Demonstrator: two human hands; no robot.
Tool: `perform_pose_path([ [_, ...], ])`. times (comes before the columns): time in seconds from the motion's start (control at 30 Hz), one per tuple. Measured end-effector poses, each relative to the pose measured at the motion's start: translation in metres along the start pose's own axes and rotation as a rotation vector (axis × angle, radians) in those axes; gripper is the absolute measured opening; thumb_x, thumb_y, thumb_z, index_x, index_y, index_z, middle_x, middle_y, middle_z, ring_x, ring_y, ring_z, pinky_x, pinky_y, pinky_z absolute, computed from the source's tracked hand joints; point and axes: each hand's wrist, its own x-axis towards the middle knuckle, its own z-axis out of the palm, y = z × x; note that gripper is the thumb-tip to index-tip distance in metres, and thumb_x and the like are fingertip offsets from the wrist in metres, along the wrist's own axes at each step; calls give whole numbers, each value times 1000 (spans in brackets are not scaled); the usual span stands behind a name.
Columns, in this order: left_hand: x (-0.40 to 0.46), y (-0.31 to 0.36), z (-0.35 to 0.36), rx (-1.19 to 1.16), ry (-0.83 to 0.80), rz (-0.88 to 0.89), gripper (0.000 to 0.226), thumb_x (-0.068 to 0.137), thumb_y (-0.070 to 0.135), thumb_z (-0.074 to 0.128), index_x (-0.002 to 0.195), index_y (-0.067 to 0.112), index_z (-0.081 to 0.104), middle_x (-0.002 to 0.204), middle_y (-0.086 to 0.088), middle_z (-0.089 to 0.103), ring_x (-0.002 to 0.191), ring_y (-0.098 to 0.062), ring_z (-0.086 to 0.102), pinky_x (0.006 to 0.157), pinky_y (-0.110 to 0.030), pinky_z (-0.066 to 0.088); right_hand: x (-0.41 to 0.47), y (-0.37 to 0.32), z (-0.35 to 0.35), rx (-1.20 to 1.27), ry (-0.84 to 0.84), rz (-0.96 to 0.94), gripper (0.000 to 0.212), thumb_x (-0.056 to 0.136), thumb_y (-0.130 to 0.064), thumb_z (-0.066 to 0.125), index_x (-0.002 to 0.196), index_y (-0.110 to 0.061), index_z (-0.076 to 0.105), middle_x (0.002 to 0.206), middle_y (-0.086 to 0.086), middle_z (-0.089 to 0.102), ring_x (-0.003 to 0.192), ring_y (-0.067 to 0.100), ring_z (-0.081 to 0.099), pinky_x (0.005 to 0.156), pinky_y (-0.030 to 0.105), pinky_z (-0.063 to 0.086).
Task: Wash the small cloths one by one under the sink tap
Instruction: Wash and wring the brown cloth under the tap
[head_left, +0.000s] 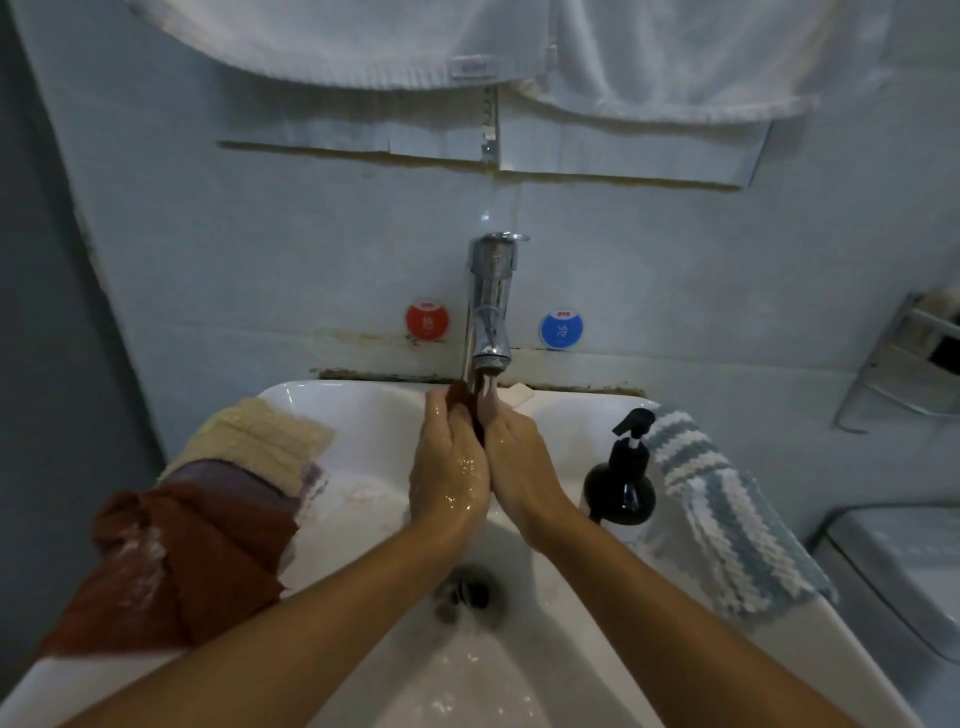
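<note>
Both hands rubbed a small dark-red cloth under the running tap.

The left hand (449, 467) and right hand (519, 462) pressed together around the cloth (461, 397) by the sink's (571, 415) back edge below the tap (491, 306); soaked, it likely handled limp, slippery and heavier, best gripped bunched.

We see a polished chrome metal tap (490, 306) over a glossy white ceramic basin (566, 613); a matt rust-brown woven cloth (176, 566) and a nubbly blue-and-white striped knitted cloth (727, 514) lie on its rim beside a shiny black pump bottle (621, 483), probably plastic.
</note>
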Motion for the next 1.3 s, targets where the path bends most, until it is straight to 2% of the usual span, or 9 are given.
perform_pose_path([
  [0.13, 3, -2, -2, -45, 16, -44, 32, 105, 40, 29, 101, 17, 52, 84, -3, 62, 83, -22, 63, 77, -40, 54, 0, 1, 5, -46, 47, 75, 49, 105, -47, 38, 81, -17, 69, 76, 6, 73, 73, 20, 70, 77, 44, 59],
  [0.27, 9, -6, -1, -6, 30, -124, 31, 102, 32, 39, 83, 15, 57, 77, -6, 62, 75, -25, 60, 73, -42, 51, 0, 1, 4, -131, 68, 91, 42, 106, -29, 42, 80, -9, 68, 76, 10, 71, 72, 24, 69, 73, 41, 57],
  [0.43, 12, -7, 0, -23, 63, -280, 34, 96, 18, 46, 63, 11, 55, 62, -8, 53, 65, -26, 52, 62, -35, 41, 2, 6, 5, -384, 21, 0, 35, 106, -17, 39, 76, -17, 58, 73, 4, 65, 66, 15, 64, 70, 31, 58],
  [0.63, 7, -13, 3, -41, 61, -293, 32, 100, 25, 41, 75, 14, 57, 76, -10, 61, 74, -27, 58, 73, -43, 51, 0, 10, 4, -66, 37, 194, 41, 105, -28, 47, 85, 1, 68, 83, 22, 72, 70, 33, 66, 69, 40, 56],
  [0.73, 6, -6, 0, -74, 103, -241, 25, 104, 29, 34, 94, 16, 53, 89, -9, 60, 86, -25, 60, 84, -45, 55, 1, 12, -3, 16, 14, 266, 36, 103, -38, 48, 92, -7, 62, 80, 14, 66, 63, 19, 56, 55, 26, 45],
  [0.83, 11, -1, -3, -103, 136, -179, 8, 105, 28, 29, 110, 24, 34, 91, -5, 52, 85, -25, 58, 69, -40, 55, 3, 6, -15, 246, -7, 294, 37, 102, -45, 48, 106, -10, 58, 82, 6, 62, 66, 12, 52, 56, 23, 42],
  [0.93, 11, -5, -1, -79, 41, -128, 12, 105, 28, 28, 108, 27, 39, 97, -6, 58, 89, -25, 61, 63, -35, 52, 3, 0, -12, 387, -103, 264, 39, 106, -46, 36, 117, -15, 56, 100, 10, 68, 83, 18, 63, 69, 27, 52],
  [1.07, 1, -9, 3, -44, -41, -47, 29, 106, 36, 29, 97, 20, 52, 87, -6, 63, 83, -21, 64, 75, -43, 57, 2, 6, 3, 126, -2, 78, 37, 107, -45, 32, 111, -19, 59, 98, 1, 68, 92, 13, 66, 78, 26, 54],
  [1.3, 6, -13, 0, 151, -7, -42, 26, 102, 22, 43, 82, 17, 59, 72, 1, 59, 63, -5, 54, 46, -9, 37, 13, 19, 9, -167, 117, -62, 32, 107, -21, 42, 92, -7, 67, 83, 6, 70, 77, 18, 67, 76, 39, 58],
])
